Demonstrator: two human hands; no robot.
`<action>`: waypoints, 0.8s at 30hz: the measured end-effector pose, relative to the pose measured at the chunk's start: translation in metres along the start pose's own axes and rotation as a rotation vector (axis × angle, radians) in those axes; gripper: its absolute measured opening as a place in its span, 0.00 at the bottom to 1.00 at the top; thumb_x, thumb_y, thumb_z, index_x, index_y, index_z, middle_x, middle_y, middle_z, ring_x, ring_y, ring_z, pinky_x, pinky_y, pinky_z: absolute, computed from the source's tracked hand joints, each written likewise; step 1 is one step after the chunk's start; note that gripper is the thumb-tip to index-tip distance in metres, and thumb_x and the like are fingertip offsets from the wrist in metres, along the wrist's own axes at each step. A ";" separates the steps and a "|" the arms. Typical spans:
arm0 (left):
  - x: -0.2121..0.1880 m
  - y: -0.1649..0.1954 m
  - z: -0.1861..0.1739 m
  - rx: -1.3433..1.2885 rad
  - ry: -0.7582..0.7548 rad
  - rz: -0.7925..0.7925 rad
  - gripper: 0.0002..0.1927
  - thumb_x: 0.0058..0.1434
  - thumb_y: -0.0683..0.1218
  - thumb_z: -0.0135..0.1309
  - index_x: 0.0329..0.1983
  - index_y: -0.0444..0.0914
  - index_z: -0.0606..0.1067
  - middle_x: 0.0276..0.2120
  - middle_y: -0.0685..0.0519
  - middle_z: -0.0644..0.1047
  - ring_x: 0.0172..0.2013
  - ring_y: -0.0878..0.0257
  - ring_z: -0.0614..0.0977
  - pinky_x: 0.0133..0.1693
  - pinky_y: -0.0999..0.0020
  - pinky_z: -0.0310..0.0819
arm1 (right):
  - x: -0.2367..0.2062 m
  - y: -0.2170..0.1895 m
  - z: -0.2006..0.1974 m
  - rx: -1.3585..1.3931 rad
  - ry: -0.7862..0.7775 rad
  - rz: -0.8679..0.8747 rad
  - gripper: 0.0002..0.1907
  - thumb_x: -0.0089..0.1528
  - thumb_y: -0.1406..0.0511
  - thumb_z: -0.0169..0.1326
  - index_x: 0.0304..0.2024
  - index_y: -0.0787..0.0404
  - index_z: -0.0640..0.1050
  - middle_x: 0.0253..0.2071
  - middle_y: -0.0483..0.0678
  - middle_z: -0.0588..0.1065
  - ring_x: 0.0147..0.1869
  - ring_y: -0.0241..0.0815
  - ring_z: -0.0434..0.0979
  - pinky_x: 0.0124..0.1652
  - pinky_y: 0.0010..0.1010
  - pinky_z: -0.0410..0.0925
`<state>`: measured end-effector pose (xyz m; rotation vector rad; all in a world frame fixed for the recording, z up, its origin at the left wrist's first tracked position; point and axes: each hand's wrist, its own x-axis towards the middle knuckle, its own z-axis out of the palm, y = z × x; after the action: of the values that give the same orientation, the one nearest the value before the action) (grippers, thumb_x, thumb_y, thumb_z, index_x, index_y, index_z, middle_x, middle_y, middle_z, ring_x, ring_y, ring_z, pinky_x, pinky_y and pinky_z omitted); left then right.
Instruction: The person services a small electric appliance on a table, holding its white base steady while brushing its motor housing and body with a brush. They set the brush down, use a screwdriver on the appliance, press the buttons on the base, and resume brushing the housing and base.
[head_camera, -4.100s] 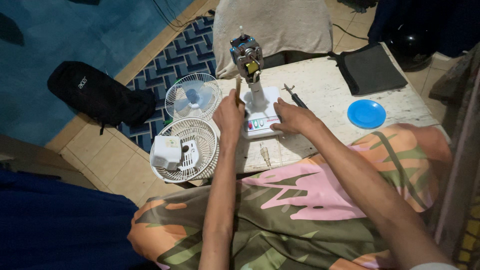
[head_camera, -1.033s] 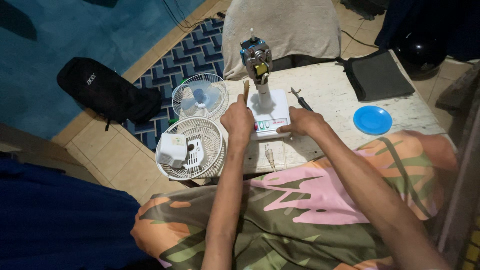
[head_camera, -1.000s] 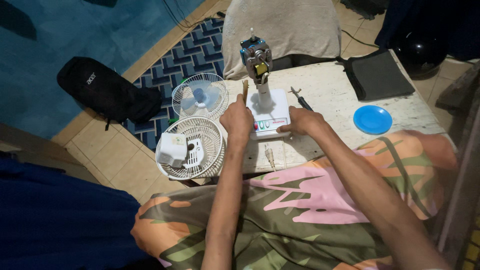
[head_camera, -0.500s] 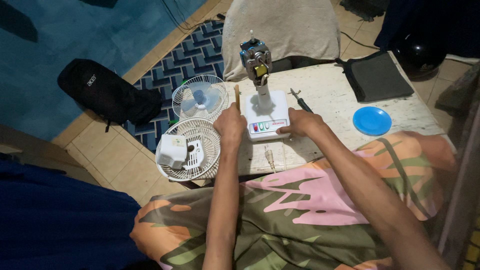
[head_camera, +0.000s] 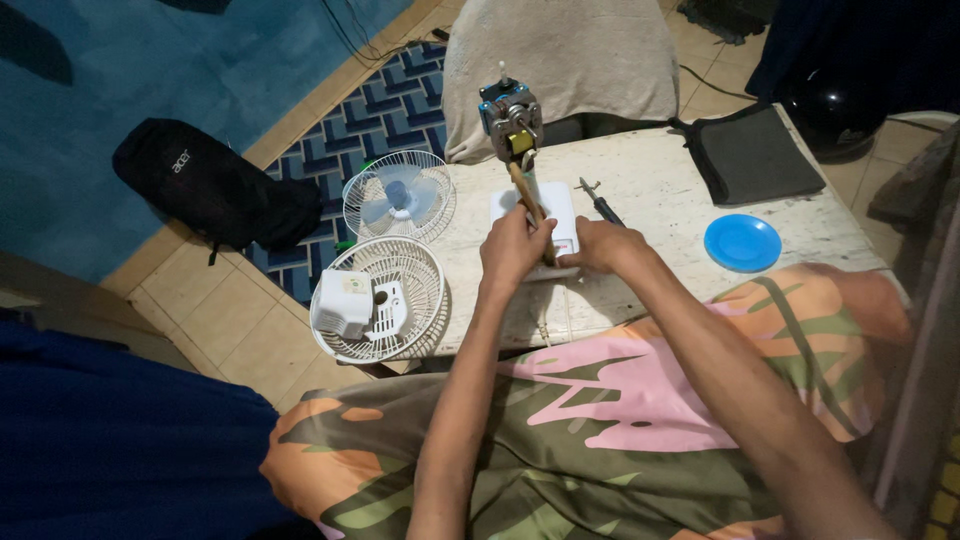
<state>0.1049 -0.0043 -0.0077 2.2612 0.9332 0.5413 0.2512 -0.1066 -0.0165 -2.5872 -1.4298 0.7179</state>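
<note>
While my left hand (head_camera: 512, 248) pinches the wooden stick (head_camera: 528, 200), the right hand (head_camera: 597, 245) presses the fan base (head_camera: 548, 215), and a slip could topple the motor (head_camera: 510, 117).

Fan base (head_camera: 548, 215) at frame centre on the table (head_camera: 660, 190), motor (head_camera: 510, 115) above it; screwdriver (head_camera: 598, 205) just right, dish (head_camera: 742, 242) further right. Two fan grilles (head_camera: 385, 290) at left, bag (head_camera: 215, 185) upper left.

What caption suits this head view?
Both hands, left hand and right hand, work on a white fan base with exposed motor.
</note>
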 end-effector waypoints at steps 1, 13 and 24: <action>-0.001 0.000 0.000 -0.005 0.016 0.010 0.20 0.60 0.59 0.58 0.41 0.39 0.78 0.33 0.48 0.83 0.36 0.49 0.85 0.37 0.52 0.77 | 0.003 0.004 0.000 -0.027 0.011 -0.022 0.37 0.53 0.46 0.65 0.57 0.61 0.74 0.55 0.58 0.78 0.60 0.57 0.78 0.56 0.45 0.70; -0.013 0.026 -0.008 0.042 -0.033 0.138 0.19 0.57 0.52 0.64 0.50 0.44 0.78 0.33 0.50 0.83 0.36 0.49 0.84 0.36 0.54 0.75 | -0.037 -0.022 -0.044 0.647 0.345 -0.407 0.24 0.61 0.54 0.61 0.52 0.64 0.80 0.32 0.51 0.80 0.34 0.38 0.79 0.38 0.34 0.73; 0.028 -0.073 -0.009 -0.598 0.298 0.198 0.12 0.64 0.38 0.52 0.50 0.36 0.74 0.37 0.53 0.78 0.38 0.66 0.79 0.41 0.69 0.75 | -0.061 -0.040 -0.054 0.499 0.546 -0.272 0.21 0.68 0.52 0.53 0.36 0.63 0.82 0.23 0.55 0.78 0.25 0.49 0.79 0.29 0.40 0.68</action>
<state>0.0838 0.0602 -0.0473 1.7580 0.5750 1.1055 0.2172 -0.1270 0.0648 -1.9471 -1.1984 0.2503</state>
